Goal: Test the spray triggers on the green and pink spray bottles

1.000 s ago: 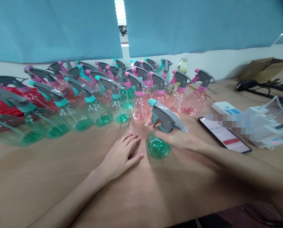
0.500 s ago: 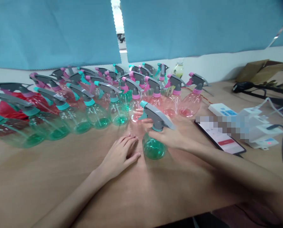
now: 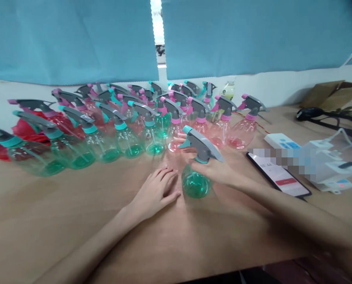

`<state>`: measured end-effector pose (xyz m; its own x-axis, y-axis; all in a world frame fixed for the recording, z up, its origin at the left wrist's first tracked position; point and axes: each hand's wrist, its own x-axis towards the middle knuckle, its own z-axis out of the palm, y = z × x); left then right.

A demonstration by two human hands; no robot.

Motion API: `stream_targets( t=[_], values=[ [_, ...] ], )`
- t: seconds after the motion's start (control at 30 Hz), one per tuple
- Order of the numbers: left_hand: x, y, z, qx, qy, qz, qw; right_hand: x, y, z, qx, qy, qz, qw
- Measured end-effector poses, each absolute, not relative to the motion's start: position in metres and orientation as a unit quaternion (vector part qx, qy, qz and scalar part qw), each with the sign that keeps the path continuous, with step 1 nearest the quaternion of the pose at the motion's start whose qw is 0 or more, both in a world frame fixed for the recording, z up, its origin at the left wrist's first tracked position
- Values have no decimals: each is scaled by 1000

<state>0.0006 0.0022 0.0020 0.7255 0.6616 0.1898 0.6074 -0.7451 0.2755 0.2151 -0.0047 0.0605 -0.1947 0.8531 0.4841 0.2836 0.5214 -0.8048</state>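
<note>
A green spray bottle point(image 3: 197, 184) with a grey and turquoise trigger head stands upright on the table. My right hand point(image 3: 215, 170) grips it around the neck, thumb across the front; some fingers extend behind the trigger head and are partly hidden. To the left of the bottle, my left hand point(image 3: 155, 189) rests palm down on the table, fingers stretched out, holding nothing. Its thumb tip comes close to the bottle's base. Just behind the held bottle stand a clear pink spray bottle point(image 3: 174, 136) and a green one point(image 3: 154, 144).
Several more pink and green spray bottles point(image 3: 130, 142) stand in rows behind and left. A red plastic bag point(image 3: 30, 132) lies among them. On the right are a phone point(image 3: 278, 173), a power strip point(image 3: 282, 142) with white plugs, black cables and a cardboard box point(image 3: 331, 94).
The whole view has shifted, so things appear a little farther right. My hands and the spray bottle keep the same positions relative to each other.
</note>
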Motion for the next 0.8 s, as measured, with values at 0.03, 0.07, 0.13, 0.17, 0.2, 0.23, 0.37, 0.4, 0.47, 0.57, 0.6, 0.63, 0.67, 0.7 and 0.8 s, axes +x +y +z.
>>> stream_targets(
  t=[0.03, 0.07, 0.13, 0.17, 0.2, 0.23, 0.37, 0.4, 0.47, 0.57, 0.6, 0.63, 0.67, 0.7, 0.8],
  values=[
    [1, 1, 3, 924, 341, 138, 102, 215, -5, 61, -393, -718, 289, 496],
    [1, 0, 4, 925, 339, 137, 108, 215, -5, 61, -392, -717, 295, 495],
    [2, -4, 7, 923, 337, 137, 128, 213, -6, 62, -396, -713, 311, 488],
    [2, -6, 9, 919, 340, 139, 142, 211, -7, 61, -401, -711, 317, 483],
    [1, -8, 11, 915, 344, 143, 158, 209, -7, 61, -407, -708, 320, 480],
    [0, -11, 13, 909, 348, 149, 174, 205, -7, 61, -411, -707, 321, 478],
    [-11, -21, 18, 886, 368, 191, 208, 185, -6, 59, -369, -708, 345, 494],
    [-15, -23, 19, 881, 374, 204, 208, 178, -5, 59, -351, -711, 352, 498],
    [-25, -29, 23, 869, 388, 224, 209, 162, -3, 57, -318, -722, 357, 500],
    [-42, -40, 31, 848, 414, 250, 215, 133, -1, 54, -298, -741, 353, 488],
    [-48, -44, 33, 840, 423, 264, 214, 121, -1, 54, -297, -745, 350, 485],
    [-55, -48, 35, 830, 435, 281, 207, 109, -1, 54, -295, -748, 346, 483],
    [-63, -53, 35, 820, 448, 298, 195, 97, -1, 54, -290, -751, 345, 482],
    [-71, -57, 35, 808, 465, 312, 183, 84, -1, 55, -284, -756, 346, 478],
    [-101, -68, 32, 777, 513, 333, 152, 44, -4, 61, -263, -770, 376, 443]
  ],
)
